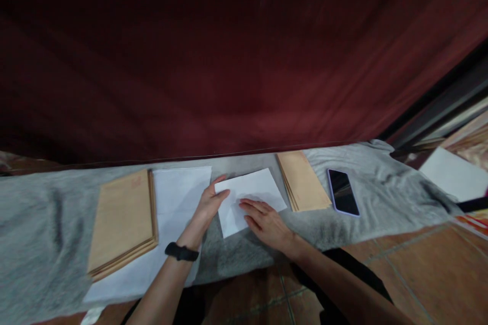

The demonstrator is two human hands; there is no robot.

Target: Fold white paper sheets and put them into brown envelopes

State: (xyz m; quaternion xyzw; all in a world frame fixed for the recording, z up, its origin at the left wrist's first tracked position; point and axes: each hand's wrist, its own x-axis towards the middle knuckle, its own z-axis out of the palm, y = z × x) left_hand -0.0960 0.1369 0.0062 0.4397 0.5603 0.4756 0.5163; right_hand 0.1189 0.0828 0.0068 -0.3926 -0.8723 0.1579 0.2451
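A folded white sheet of paper lies slightly askew on the grey cloth in front of me. My left hand pinches its left edge, thumb on top and fingers behind. My right hand rests on the paper with its fingers stretched out flat, fingertips near the middle of the sheet. To the left, larger white sheets lie partly under a stack of brown envelopes. On the right is a smaller stack of narrow brown envelopes.
A phone in a purple case lies right of the narrow envelopes. The grey cloth covers a long, narrow surface. A dark red upright panel stands right behind it. Tiled floor shows in front.
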